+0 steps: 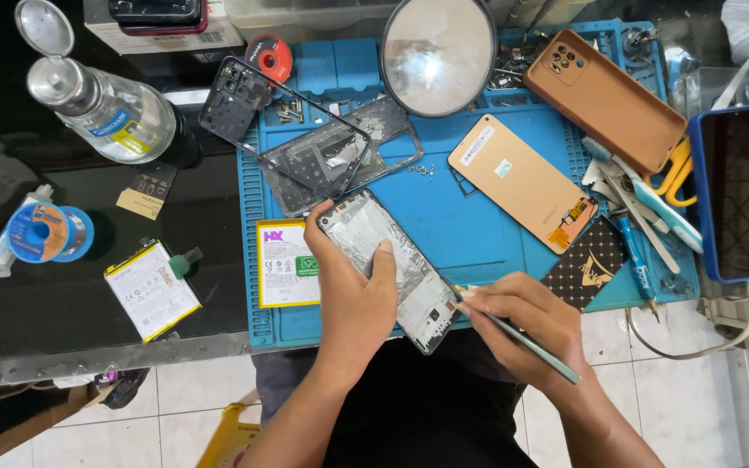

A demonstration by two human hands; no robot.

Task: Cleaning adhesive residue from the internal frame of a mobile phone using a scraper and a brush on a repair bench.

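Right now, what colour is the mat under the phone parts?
The mat is blue, a ridged work mat; the head view shows it clearly.

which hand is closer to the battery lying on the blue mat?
Left. The left hand holds the opened phone just right of the battery, almost touching it. The right hand, holding a thin tool, sits beyond the phone, farther right.
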